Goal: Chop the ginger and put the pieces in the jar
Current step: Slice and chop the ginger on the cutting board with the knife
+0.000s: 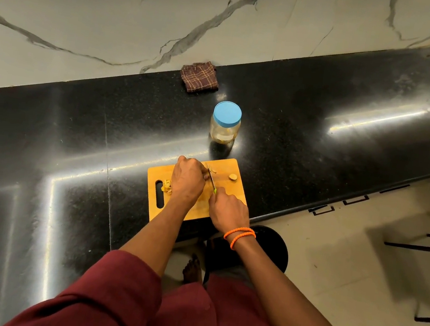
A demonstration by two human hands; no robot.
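Chopping step is going on: right hand [229,210] is gripping the knife [212,178] by its green handle, blade down on the cutting board [235,190]. Left hand [188,180] is curling over the ginger being cut, which is hidden under the fingers. Cut bits [167,186] are lying near the board's slot, one slice [232,176] sitting apart. Jar [225,123] is standing just behind the board with its blue lid [227,112] on, so it's needing opening before the pieces are going in
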